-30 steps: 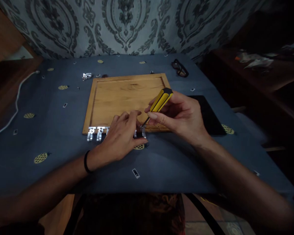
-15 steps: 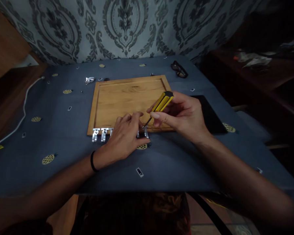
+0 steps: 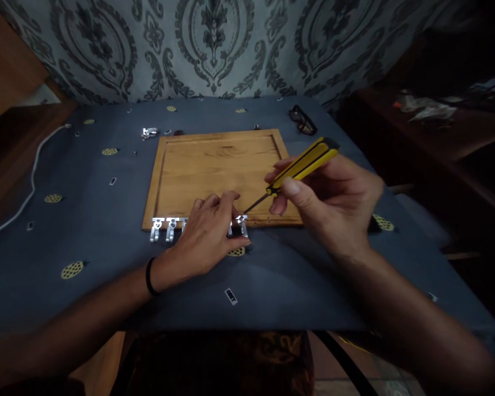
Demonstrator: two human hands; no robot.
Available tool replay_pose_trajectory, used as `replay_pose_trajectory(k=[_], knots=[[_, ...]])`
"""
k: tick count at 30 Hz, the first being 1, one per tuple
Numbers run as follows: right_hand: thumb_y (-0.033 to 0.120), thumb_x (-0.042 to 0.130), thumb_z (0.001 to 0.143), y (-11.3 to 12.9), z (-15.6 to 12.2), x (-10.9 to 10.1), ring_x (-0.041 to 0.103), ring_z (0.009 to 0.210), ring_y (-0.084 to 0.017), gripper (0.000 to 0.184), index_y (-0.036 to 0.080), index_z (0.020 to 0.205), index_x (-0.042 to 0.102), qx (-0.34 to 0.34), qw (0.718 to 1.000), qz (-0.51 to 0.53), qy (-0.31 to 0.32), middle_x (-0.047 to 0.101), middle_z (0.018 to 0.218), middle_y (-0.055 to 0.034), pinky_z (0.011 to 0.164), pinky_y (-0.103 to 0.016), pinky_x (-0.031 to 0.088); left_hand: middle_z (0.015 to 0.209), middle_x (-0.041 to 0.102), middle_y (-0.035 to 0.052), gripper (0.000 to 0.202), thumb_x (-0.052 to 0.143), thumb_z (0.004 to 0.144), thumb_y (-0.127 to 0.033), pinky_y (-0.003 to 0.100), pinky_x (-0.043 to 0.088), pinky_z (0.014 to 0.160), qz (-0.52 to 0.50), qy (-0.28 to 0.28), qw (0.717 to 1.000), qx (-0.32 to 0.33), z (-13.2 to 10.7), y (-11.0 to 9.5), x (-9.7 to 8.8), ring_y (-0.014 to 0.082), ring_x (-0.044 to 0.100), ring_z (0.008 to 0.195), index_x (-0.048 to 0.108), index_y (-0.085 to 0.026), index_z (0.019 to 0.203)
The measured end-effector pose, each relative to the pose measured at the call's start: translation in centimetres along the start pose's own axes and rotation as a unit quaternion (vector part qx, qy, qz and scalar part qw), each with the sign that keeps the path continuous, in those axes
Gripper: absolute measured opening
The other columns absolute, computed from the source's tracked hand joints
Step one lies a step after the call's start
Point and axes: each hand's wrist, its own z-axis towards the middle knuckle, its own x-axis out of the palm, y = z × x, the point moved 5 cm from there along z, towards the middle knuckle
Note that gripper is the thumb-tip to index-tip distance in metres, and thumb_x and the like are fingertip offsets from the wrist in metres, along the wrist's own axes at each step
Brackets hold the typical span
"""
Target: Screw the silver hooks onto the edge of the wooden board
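Observation:
A wooden panel (image 3: 218,170) with a raised frame lies flat, several silver metal hinges (image 3: 172,228) lined up along its near edge. My left hand (image 3: 208,234) rests over that row. Its thumb and index finger lie around the rightmost hinge (image 3: 241,225), and the palm hides the hinges in the middle. In my right hand (image 3: 334,203) is a screwdriver (image 3: 301,165) with a yellow and black handle. The tool is tilted, its thin shaft pointing down left to the top of that rightmost hinge. Whether the tip touches a screw cannot be made out.
A blue patterned cloth (image 3: 107,220) covers the table. Behind the panel lie a loose hinge (image 3: 149,133) and, at the right, dark glasses (image 3: 302,120). A white cable (image 3: 35,170) runs along the left edge. Patterned fabric (image 3: 214,44) rises at the back.
My right hand has moved right, and the screwdriver now leans much lower, with more of its handle and shaft showing. My left hand stays on the hinges.

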Motion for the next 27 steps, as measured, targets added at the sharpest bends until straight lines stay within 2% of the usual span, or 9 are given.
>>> replay_pose_trajectory(k=[3, 6, 9, 14, 21, 27], knots=[[0.044, 0.084, 0.081, 0.1, 0.0, 0.0, 0.063, 0.048, -0.012, 0.021, 0.027, 0.09, 0.076, 0.005, 1.0, -0.007, -0.007, 0.074, 0.078, 0.0014, 0.049, -0.03, 0.059, 0.115, 0.072, 0.0067, 0.069, 0.088, 0.079, -0.032, 0.045, 0.044, 0.094, -0.003, 0.005, 1.0, -0.003, 0.0, 0.0, 0.0, 0.0321, 0.061, 0.118, 0.042, -0.019, 0.129], [0.047, 0.084, 0.08, -0.7, 0.1, 0.3, 0.062, 0.048, -0.012, 0.024, 0.027, 0.088, 0.075, 0.035, 0.999, -0.012, 0.019, 0.07, 0.072, 0.0026, 0.048, -0.029, 0.058, 0.116, 0.072, 0.0076, 0.07, 0.088, 0.079, -0.034, 0.045, 0.044, 0.094, 0.002, 0.006, 1.0, -0.006, 0.0, 0.0, 0.0, 0.0323, 0.06, 0.119, 0.041, -0.019, 0.13], [0.045, 0.084, 0.081, -1.3, 0.1, 0.6, 0.063, 0.049, -0.012, 0.023, 0.025, 0.088, 0.073, 0.036, 0.998, -0.011, 0.047, 0.067, 0.067, 0.0036, 0.049, -0.028, 0.056, 0.117, 0.073, 0.0081, 0.071, 0.087, 0.08, -0.033, 0.044, 0.044, 0.095, 0.006, 0.005, 1.0, -0.002, 0.0, 0.0, 0.0, 0.0316, 0.06, 0.119, 0.041, -0.018, 0.131], [0.044, 0.083, 0.082, -1.7, 0.1, 0.6, 0.063, 0.052, -0.012, 0.024, 0.024, 0.085, 0.071, 0.036, 0.998, -0.024, 0.056, 0.068, 0.073, 0.0021, 0.051, -0.028, 0.056, 0.115, 0.073, 0.008, 0.071, 0.088, 0.079, -0.035, 0.045, 0.044, 0.094, 0.009, 0.011, 1.0, -0.01, 0.1, 0.0, 0.0, 0.0323, 0.061, 0.118, 0.042, -0.017, 0.13], [0.043, 0.085, 0.081, -2.0, 0.1, 0.5, 0.064, 0.05, -0.012, 0.022, 0.026, 0.087, 0.072, 0.025, 0.998, -0.022, 0.062, 0.069, 0.072, 0.0031, 0.049, -0.028, 0.056, 0.112, 0.073, 0.0059, 0.07, 0.088, 0.079, -0.036, 0.045, 0.045, 0.094, 0.005, 0.008, 1.0, -0.005, 0.1, 0.0, 0.0, 0.032, 0.061, 0.115, 0.042, -0.02, 0.129], [0.042, 0.093, 0.068, -1.4, -0.1, 0.3, 0.062, 0.057, -0.012, 0.032, 0.024, 0.074, 0.067, 0.033, 0.997, -0.049, 0.055, 0.073, 0.084, 0.0008, 0.049, -0.028, 0.055, 0.114, 0.072, 0.0059, 0.068, 0.088, 0.078, -0.034, 0.044, 0.046, 0.092, 0.005, -0.002, 1.0, -0.011, 0.0, 0.0, 0.0, 0.0307, 0.062, 0.112, 0.044, -0.021, 0.128]])
